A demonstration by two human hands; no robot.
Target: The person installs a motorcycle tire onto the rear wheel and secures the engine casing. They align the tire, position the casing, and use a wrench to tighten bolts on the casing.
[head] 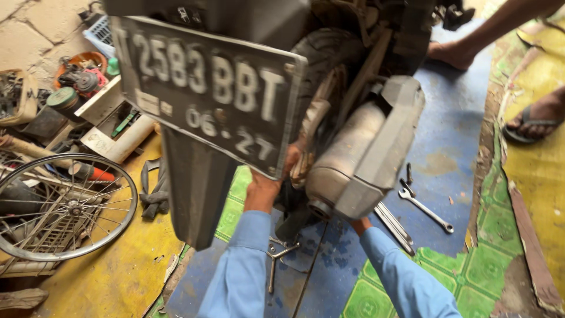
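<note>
1. Nearest the camera, two blue sleeves (pixel 247 265) are seen reaching up from the bottom edge toward the rear of a motorcycle.
2. The left hand (pixel 268 182) is raised behind the lower corner of the number plate (pixel 209 88), beside the rear tyre (pixel 323 53); its fingers appear to be curled on a part next to the wheel, though what the grip closes on cannot be told, since the plate hides it.
3. The right hand (pixel 360 224) is almost wholly hidden beneath the exhaust muffler (pixel 347 159); only the wrist is shown, so the state of its grip cannot be told.
4. The muffler, grey and dusty with a dark heat shield (pixel 391 141) on its outer side, is mounted to the right of the tyre and slopes down toward the camera.
5. A dark mudguard (pixel 197 188) hangs below the plate.
6. On the blue floor (pixel 453 118), a three-armed socket wrench (pixel 276 253) lies between the sleeves, and a combination spanner (pixel 426 206) lies to the right of the muffler, with long flat bars (pixel 394 227) just beside it.
7. A spoked wheel (pixel 62 206) lies at the left on the yellow floor, near a pair of dark gloves (pixel 154 191) and boxes of parts.
8. Another person's bare foot (pixel 450 53) and a sandalled foot (pixel 535 121) are seen at the upper right.
</note>
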